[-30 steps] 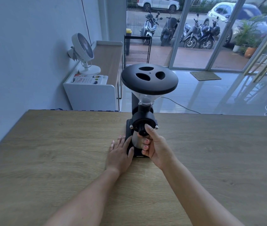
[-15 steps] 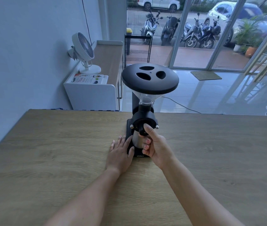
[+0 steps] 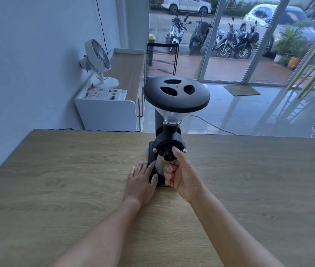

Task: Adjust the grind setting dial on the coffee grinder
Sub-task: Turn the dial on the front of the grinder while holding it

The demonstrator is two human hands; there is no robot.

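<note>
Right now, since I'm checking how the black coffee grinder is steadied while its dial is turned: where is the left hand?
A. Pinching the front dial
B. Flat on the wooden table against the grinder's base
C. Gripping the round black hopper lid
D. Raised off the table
B: the left hand lies flat on the wooden table against the black coffee grinder base, while the right hand pinches the small black front dial.

Bare forearms, painted nails, no sleeves

Coffee grinder [image 3: 169, 143] upright on the wooden bench [image 3: 56, 180]. Right hand [image 3: 181, 176] pinches the front dial [image 3: 168, 155]. Left hand [image 3: 141, 180] lies flat, thumb against the grinder base.
</note>
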